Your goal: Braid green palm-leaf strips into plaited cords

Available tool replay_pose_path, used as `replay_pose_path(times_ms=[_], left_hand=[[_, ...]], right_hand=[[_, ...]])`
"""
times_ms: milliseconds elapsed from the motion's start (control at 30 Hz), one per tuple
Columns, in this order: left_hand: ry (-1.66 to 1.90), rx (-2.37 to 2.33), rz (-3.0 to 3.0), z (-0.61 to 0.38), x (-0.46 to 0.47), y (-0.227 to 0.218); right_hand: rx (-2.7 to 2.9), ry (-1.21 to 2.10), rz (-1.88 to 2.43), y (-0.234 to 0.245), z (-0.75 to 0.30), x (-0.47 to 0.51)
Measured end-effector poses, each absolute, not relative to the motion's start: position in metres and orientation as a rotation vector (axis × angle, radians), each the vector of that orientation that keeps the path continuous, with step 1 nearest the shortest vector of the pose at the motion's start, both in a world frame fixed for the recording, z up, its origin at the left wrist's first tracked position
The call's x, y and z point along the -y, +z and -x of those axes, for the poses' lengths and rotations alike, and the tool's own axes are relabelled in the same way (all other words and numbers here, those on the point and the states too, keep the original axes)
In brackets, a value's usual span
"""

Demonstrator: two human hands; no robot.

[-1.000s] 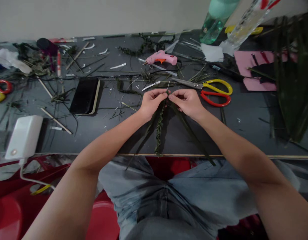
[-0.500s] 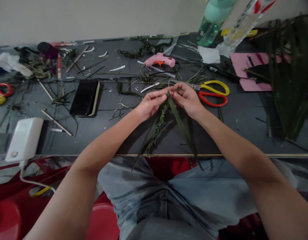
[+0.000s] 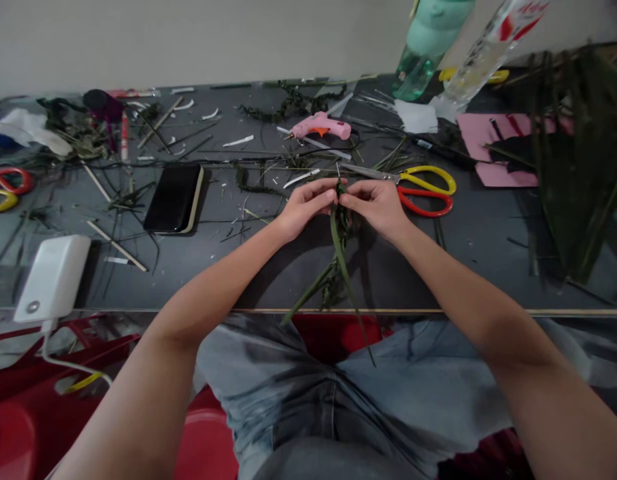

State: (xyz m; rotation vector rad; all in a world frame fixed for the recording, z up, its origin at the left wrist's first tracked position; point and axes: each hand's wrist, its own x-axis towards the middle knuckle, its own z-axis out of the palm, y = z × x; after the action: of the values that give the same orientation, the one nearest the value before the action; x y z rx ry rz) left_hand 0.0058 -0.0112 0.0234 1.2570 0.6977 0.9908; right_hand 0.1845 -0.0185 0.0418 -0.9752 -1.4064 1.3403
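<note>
My left hand (image 3: 305, 208) and my right hand (image 3: 375, 203) meet over the middle of the dark table (image 3: 213, 267), fingers pinched together on the top of a braided green leaf strip (image 3: 338, 247). Its loose leaf ends hang down towards the table's front edge and over my lap. The braid's upper part is hidden between my fingertips. Yellow and red scissors (image 3: 418, 190) lie just right of my right hand.
A pink glue gun (image 3: 321, 125) lies behind my hands. A black phone (image 3: 174, 199) and a white power bank (image 3: 53, 277) are at the left. Palm leaves (image 3: 573, 167), pink paper (image 3: 498, 150) and bottles (image 3: 428, 47) fill the right. Leaf scraps and sticks litter the table.
Both hands stayed pinched on the braid. The loose leaf ends, spread apart before, have swung together to hang almost straight down, and the braid has turned.
</note>
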Motion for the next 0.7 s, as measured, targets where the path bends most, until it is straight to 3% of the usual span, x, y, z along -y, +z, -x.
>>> replay_pose_path(times_ms=[167, 400, 700], left_hand=[[1.023, -0.811, -1.326, -0.006, 0.009, 0.018], [1.013, -0.784, -1.266, -0.007, 0.010, 0.018], [0.968, -0.824, -1.093, -0.005, 0.011, 0.033]], right_hand=[[1.463, 1.200, 1.128, 0.046, -0.188, 0.019], [1.415, 1.391, 1.123, 0.046, -0.189, 0.018], [1.326, 1.705, 0.818, 0.050, -0.207, 0.011]])
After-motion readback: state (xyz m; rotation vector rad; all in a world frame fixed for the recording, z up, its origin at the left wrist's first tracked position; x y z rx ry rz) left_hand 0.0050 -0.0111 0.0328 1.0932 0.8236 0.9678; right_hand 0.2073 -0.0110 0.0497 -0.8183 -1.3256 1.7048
